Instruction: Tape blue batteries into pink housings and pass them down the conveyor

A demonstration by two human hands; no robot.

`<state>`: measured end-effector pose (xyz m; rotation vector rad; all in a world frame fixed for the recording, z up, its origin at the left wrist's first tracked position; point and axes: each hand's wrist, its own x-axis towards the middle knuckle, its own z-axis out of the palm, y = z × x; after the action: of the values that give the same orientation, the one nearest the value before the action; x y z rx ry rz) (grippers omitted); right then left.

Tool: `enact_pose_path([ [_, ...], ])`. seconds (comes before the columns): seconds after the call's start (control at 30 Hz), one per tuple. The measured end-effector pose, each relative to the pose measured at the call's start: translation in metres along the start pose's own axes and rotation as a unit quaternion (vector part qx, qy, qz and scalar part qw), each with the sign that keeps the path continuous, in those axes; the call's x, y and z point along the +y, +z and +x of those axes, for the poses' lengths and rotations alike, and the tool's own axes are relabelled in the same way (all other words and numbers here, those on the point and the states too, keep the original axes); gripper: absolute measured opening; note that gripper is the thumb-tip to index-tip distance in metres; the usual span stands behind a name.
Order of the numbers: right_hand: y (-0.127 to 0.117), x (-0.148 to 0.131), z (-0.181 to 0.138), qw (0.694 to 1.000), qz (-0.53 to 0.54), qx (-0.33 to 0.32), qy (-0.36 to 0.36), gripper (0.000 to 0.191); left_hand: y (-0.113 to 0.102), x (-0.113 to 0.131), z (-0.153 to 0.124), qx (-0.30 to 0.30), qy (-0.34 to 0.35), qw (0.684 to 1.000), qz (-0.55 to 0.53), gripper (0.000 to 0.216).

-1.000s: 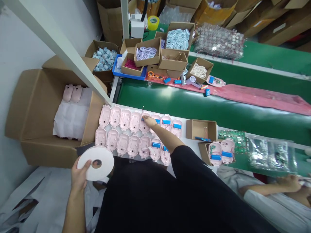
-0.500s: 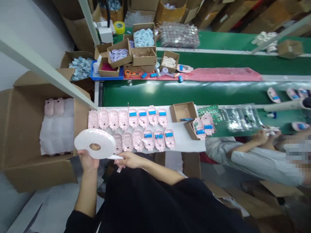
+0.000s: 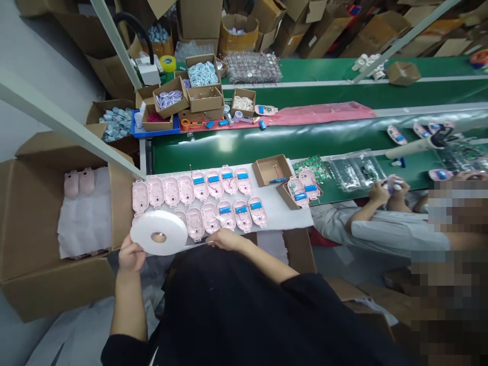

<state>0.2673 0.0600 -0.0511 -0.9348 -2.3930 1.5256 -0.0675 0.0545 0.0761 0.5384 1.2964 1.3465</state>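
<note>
The roll of white tape [image 3: 168,223] is held at the left end of the rows of pink plastic shells [image 3: 195,224], where part of the near row is hidden by it. Its edge, on the side toward the cardboard carton [image 3: 125,213], is clamped between the fingers and thumb of the left hand [image 3: 131,253]. A narrow strip of tape [image 3: 196,245] runs from the roll to the right hand [image 3: 225,239], by whose closed-up fingertips its end appears to be pinched; the exact placing of the fingers cannot be told at this size. Blue battery cells [image 3: 224,209] are seated in several of the shells nearby.

The roll is judged to be light to moderate in weight and fairly firm as a disc, though its inner layers could be pushed sideways if the flat face were pressed. It is best taken by the outer edge or through the core hole. The strip is likely thin, limp and perhaps sticky, so it is best pinched at the very end and kept lightly taut, lest it be folded onto itself.
</note>
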Motion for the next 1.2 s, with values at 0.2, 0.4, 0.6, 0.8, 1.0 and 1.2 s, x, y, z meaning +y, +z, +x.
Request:
enact_pose_path([
  [0.2,0.009,0.057,-0.001,0.946,-0.039,0.168,0.276,0.062,-0.025,0.003,-0.015,0.019,-0.036,0.999,-0.012,0.075],
  [0.4,0.011,0.074,0.018,0.908,-0.05,0.209,0.359,0.03,-0.004,-0.005,-0.03,-0.023,-0.074,0.996,-0.043,0.086],
  [0.6,0.022,0.063,-0.094,0.892,-0.013,0.213,0.4,0.022,0.025,-0.035,-0.005,-0.107,-0.143,0.983,-0.027,0.075],
  [0.8,0.018,0.014,-0.149,0.893,0.157,0.297,0.301,0.093,0.111,-0.068,0.009,-0.181,-0.149,0.972,-0.002,0.081],
  [1.0,-0.033,-0.005,-0.09,0.891,0.364,0.256,0.089,0.039,0.221,-0.073,0.007,-0.233,-0.113,0.966,-0.002,0.081],
  [1.2,-0.106,0.089,-0.129,0.97,0.138,0.167,0.108,0.018,0.267,-0.082,0.028,-0.172,-0.066,0.982,0.034,0.077],
])
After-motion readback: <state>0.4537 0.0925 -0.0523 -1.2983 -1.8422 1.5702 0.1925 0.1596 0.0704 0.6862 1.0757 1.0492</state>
